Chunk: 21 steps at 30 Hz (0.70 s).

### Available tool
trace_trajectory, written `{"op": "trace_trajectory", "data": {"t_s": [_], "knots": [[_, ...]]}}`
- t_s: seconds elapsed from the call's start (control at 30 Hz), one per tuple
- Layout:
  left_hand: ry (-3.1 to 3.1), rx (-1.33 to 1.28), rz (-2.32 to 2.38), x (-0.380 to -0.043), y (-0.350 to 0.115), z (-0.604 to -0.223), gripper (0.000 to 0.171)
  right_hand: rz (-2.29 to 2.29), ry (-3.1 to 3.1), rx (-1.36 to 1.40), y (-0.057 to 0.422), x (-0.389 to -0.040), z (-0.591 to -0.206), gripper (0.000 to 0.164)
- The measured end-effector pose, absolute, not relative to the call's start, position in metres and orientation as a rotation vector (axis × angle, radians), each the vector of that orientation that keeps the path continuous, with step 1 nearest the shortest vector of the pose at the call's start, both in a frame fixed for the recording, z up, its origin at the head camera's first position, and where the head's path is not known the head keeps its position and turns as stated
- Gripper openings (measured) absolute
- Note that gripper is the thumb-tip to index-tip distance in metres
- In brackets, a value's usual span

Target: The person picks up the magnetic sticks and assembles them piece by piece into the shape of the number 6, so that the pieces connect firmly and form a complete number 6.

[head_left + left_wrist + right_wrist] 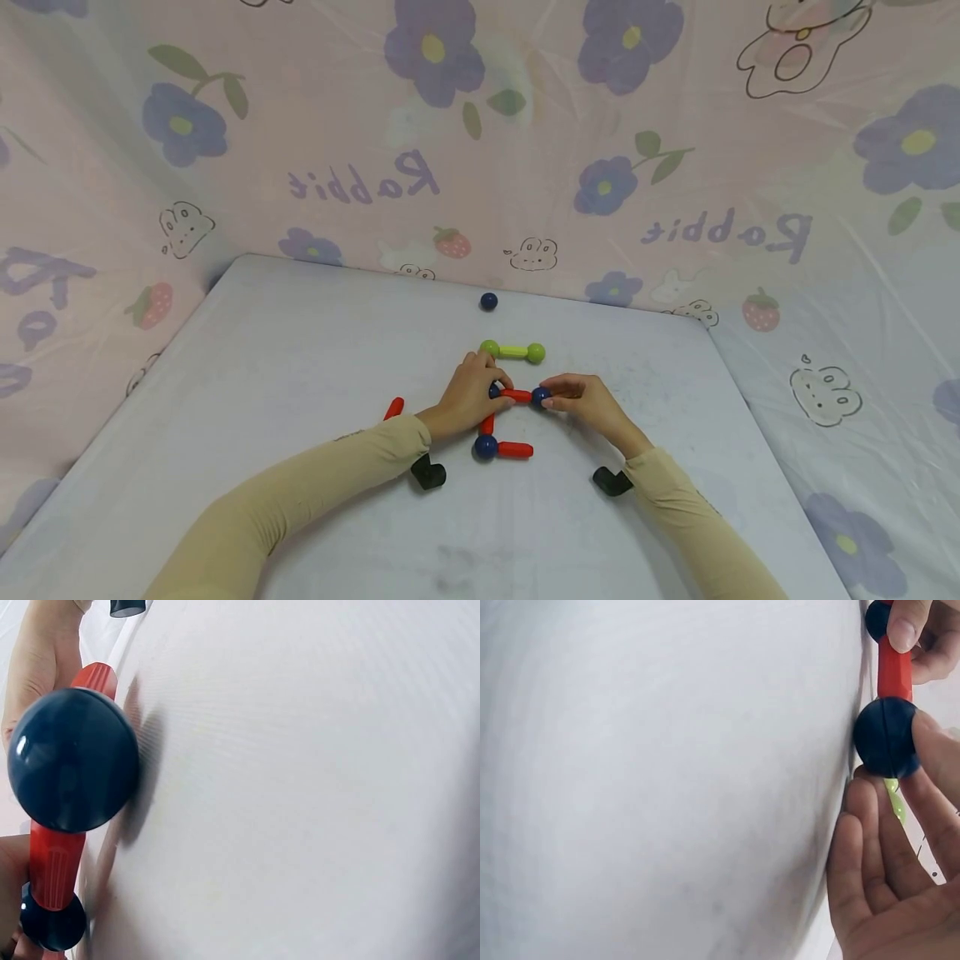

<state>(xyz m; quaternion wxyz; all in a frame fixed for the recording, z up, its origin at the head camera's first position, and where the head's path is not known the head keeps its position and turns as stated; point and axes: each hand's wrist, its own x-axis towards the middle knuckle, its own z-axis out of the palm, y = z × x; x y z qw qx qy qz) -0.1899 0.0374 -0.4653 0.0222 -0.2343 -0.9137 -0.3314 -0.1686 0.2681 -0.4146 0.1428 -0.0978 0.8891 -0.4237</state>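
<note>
A red rod [517,396] lies level between two blue balls, its left end pinched by the thumb and fingers of my left hand [467,393]. My right hand [592,407] holds the blue ball [541,397] at the rod's right end between thumb and fingers; ball and rod touch in the right wrist view. Partly covered by my left hand is the other blue ball [493,389]. From there a red upright rod [487,424] runs down to a nearer blue ball [486,447], which bears another red rod [515,450] pointing right. Large in the left wrist view is that nearer ball [73,760].
Beyond my hands lies a lime-green rod [513,352] with green balls at both ends. Farther back sits a loose blue ball [489,301]. A red rod [394,407] shows behind my left sleeve. Black wrist-worn pieces jut below both wrists. Patterned cloth surrounds the white table [337,333].
</note>
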Motion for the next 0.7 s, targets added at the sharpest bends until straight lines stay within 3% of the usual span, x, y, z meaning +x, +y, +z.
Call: {"op": "trace_trajectory", "data": {"t_s": [0.7], "knots": [[-2.822, -0.718, -1.136, -0.183, 0.034, -0.455, 0.026, -1.22, 2.556, -0.293, 0.269, -0.171, -0.417, 0.036]]}}
